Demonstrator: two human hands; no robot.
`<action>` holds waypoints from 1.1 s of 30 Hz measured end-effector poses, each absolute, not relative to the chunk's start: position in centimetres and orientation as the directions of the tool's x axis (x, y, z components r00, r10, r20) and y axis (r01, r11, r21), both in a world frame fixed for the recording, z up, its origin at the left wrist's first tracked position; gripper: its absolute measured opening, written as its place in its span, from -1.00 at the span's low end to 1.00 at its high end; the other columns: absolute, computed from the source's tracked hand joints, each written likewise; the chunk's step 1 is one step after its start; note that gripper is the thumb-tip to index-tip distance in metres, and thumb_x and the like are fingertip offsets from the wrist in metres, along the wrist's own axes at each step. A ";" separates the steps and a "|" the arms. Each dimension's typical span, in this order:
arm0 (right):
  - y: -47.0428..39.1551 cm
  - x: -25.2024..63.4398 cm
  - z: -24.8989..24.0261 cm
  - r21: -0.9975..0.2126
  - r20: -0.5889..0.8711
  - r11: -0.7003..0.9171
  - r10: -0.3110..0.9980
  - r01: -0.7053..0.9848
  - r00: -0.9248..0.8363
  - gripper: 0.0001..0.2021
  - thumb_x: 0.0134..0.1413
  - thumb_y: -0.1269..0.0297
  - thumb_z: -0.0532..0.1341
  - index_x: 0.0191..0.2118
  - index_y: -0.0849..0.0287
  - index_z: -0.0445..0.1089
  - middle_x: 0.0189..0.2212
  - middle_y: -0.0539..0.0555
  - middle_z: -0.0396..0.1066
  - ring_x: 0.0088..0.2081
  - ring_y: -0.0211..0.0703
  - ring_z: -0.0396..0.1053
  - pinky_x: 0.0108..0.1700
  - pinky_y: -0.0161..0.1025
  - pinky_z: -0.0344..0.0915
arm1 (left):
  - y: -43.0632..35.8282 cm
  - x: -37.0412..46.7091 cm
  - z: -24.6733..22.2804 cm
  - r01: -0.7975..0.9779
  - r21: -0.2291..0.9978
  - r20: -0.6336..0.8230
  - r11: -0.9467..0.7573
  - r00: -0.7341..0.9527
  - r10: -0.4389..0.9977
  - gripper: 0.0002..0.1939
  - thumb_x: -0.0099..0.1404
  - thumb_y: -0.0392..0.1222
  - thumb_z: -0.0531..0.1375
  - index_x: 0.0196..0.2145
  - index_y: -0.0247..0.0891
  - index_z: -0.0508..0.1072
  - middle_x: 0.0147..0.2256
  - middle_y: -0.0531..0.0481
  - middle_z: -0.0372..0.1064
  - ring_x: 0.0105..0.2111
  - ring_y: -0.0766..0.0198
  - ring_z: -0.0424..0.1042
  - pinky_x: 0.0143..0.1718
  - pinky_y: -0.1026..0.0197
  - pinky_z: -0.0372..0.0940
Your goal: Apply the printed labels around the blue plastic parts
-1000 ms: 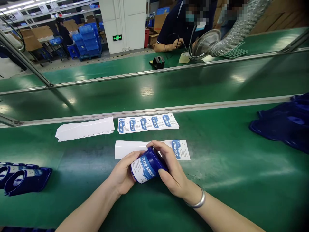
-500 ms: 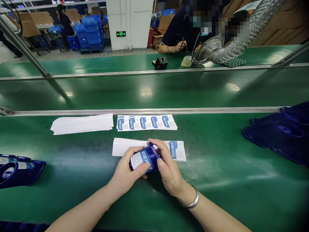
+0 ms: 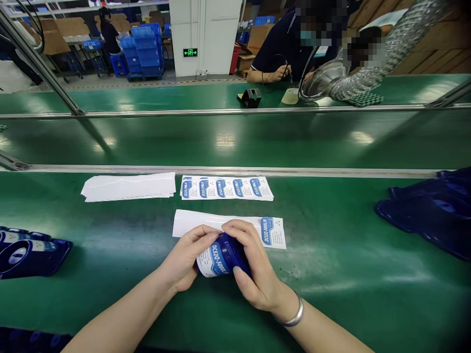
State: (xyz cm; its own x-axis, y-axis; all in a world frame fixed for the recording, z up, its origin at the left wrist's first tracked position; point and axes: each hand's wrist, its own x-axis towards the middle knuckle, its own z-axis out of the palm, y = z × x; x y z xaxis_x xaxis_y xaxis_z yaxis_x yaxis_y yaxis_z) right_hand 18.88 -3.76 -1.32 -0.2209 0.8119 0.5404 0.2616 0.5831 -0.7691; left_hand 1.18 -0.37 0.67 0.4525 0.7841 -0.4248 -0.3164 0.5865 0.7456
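A dark blue round part [image 3: 228,255] with a white and blue label is between my hands over the green bench. My left hand [image 3: 186,257] grips its left side, the thumb along the top edge near the label. Around its right side curl the fingers and thumb of my right hand [image 3: 255,267], a silver bangle on that wrist. Just behind my hands lies a mostly bare label strip [image 3: 200,221] with one label left at its right end. Farther back are a stack of label sheets [image 3: 227,188] and a pile of blank white strips [image 3: 128,187].
Blue molded parts lie at the left [image 3: 33,255] and more at the right edge [image 3: 434,211]. A metal rail [image 3: 235,170] crosses behind the sheets. Beyond a second rail, a person [image 3: 274,49] works beside a silver duct [image 3: 390,49] and a small black fixture [image 3: 250,98].
The blue part has turned and come slightly nearer, showing more of its label's face. My left thumb has moved up off the label to the top edge. The view has shifted slightly.
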 end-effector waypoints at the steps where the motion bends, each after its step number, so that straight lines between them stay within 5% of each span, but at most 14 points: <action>1: -3.8 18.8 -1.3 -0.761 0.547 0.591 0.806 0.266 -0.226 -0.55 0.40 0.12 0.01 0.31 0.04 0.10 0.11 0.21 0.14 0.12 0.21 0.19 0.15 0.21 0.19 | -0.4 1.3 0.6 -0.327 0.725 -0.444 0.606 0.451 0.774 -0.79 0.29 -0.05 0.35 -0.23 -0.25 0.55 -0.25 -0.03 0.46 -0.24 0.25 0.42 -0.20 0.24 0.31; 6: -3.8 18.5 -1.5 -0.774 0.515 0.564 0.825 0.287 -0.231 -0.58 0.42 0.14 0.00 0.31 0.06 0.11 0.12 0.21 0.14 0.13 0.19 0.18 0.17 0.20 0.18 | -1.0 1.7 0.6 -0.320 0.781 -0.391 0.536 0.419 0.820 -0.77 0.31 -0.04 0.33 -0.20 -0.24 0.54 -0.23 -0.01 0.44 -0.19 0.27 0.40 -0.13 0.24 0.30; 13: -3.6 18.5 -1.9 -0.861 0.428 0.446 0.895 0.245 -0.125 -0.59 0.48 0.07 -0.06 0.31 0.02 0.12 0.18 0.16 0.14 0.21 0.15 0.13 0.26 0.15 0.12 | -1.8 1.8 -0.2 -0.065 0.987 -0.112 0.144 0.355 0.928 -0.53 0.22 -0.05 0.39 0.05 -0.10 0.42 0.03 -0.05 0.38 0.04 0.09 0.37 0.10 0.05 0.26; 17: -3.7 18.4 -2.0 -0.896 0.385 0.392 0.920 0.208 -0.076 -0.61 0.49 0.09 -0.06 0.31 0.00 0.13 0.18 0.14 0.15 0.20 0.10 0.14 0.27 0.10 0.14 | -1.7 2.0 -1.2 0.190 0.974 0.057 -0.123 0.321 0.946 -0.39 0.13 -0.15 0.44 0.10 -0.09 0.35 0.05 -0.07 0.34 0.06 0.05 0.36 0.12 -0.05 0.25; 21: -3.8 18.3 -2.3 -0.871 0.442 0.438 0.896 0.223 -0.037 -0.65 0.49 0.12 -0.05 0.26 0.00 0.19 0.13 0.14 0.18 0.16 0.09 0.17 0.23 0.11 0.17 | -1.8 1.9 -1.4 0.243 0.932 0.168 -0.268 0.365 0.916 -0.31 0.05 -0.26 0.46 0.11 -0.10 0.32 0.01 -0.07 0.30 0.03 0.08 0.36 0.10 -0.02 0.27; 23: -3.8 18.4 -2.4 -0.849 0.479 0.473 0.877 0.235 -0.034 -0.64 0.49 0.08 -0.06 0.26 0.02 0.19 0.13 0.15 0.17 0.16 0.12 0.16 0.22 0.13 0.18 | -1.8 1.7 -0.9 0.194 0.958 0.126 -0.211 0.375 0.918 -0.33 0.05 -0.22 0.47 0.10 -0.10 0.35 0.02 -0.07 0.31 0.04 0.08 0.35 0.12 0.00 0.26; 26: -3.8 18.4 -2.3 -0.817 0.523 0.523 0.849 0.243 -0.074 -0.61 0.48 0.04 -0.06 0.27 0.02 0.19 0.13 0.16 0.18 0.16 0.14 0.17 0.21 0.16 0.17 | -1.5 1.5 0.3 -0.029 0.991 -0.108 0.130 0.400 0.910 -0.59 0.24 -0.05 0.36 0.02 -0.13 0.44 0.00 -0.06 0.38 0.03 0.10 0.36 0.07 0.06 0.27; 29: -3.8 18.3 -2.1 -0.796 0.539 0.552 0.833 0.250 -0.125 -0.61 0.48 0.06 -0.04 0.27 0.03 0.18 0.12 0.17 0.19 0.14 0.14 0.19 0.20 0.16 0.17 | -1.1 1.4 1.0 -0.252 0.841 -0.342 0.479 0.438 0.831 -0.74 0.36 -0.01 0.26 -0.09 -0.20 0.52 -0.09 -0.05 0.44 -0.06 0.17 0.40 -0.05 0.17 0.31; 33: -3.8 18.2 -2.0 -0.805 0.517 0.536 0.844 0.255 -0.142 -0.64 0.48 0.10 -0.03 0.26 0.03 0.20 0.11 0.17 0.20 0.14 0.13 0.20 0.20 0.16 0.17 | -0.7 1.4 1.0 -0.308 0.696 -0.489 0.648 0.458 0.742 -0.73 0.29 -0.07 0.35 -0.10 -0.22 0.54 -0.10 -0.05 0.46 -0.13 0.23 0.42 -0.15 0.24 0.32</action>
State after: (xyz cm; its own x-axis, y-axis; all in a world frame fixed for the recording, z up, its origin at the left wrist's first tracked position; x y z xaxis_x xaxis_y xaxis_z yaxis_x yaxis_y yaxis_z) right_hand 18.21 -3.77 -1.99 -0.1423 0.8442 0.5168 0.2554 0.5357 -0.8048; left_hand 1.37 -0.68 0.98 0.4579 0.7424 -0.4891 -0.3075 0.6485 0.6963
